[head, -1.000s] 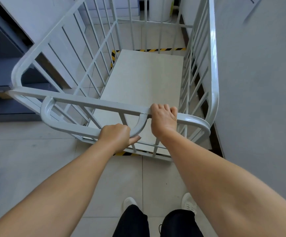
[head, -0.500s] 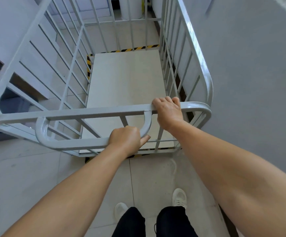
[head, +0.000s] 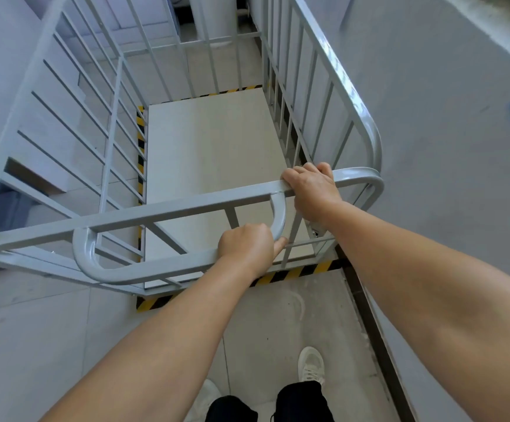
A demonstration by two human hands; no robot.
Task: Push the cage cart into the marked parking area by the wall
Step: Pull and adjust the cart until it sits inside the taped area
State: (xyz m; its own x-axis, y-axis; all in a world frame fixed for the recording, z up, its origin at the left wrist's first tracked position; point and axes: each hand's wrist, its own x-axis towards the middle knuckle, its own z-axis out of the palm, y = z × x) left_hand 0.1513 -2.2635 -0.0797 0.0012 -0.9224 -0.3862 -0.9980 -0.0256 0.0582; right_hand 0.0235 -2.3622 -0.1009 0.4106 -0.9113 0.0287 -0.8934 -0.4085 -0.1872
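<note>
- Left hand (head: 247,248) wraps the cage cart's (head: 64,141) looped handle (head: 144,269); right hand (head: 311,190) grips the top rail (head: 156,213).
- Wall (head: 430,147) just right; striped tape (head: 293,274) near; white cylinder (head: 214,16) beyond the far end.

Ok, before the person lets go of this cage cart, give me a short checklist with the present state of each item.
1. Left hand on the curved push handle: ok, fingers wrapped round the tube.
2. Right hand on the top rail: ok, gripping near the wall-side corner.
3. Cart deck inside the striped floor tape: ok on the near, left and far sides; wall side cannot tell.
4. Cart side clear of the wall: cannot tell, the gap looks very narrow.
5. Deck empty: ok.
6. Wheels and any brake: cannot tell, hidden below the deck.
</note>
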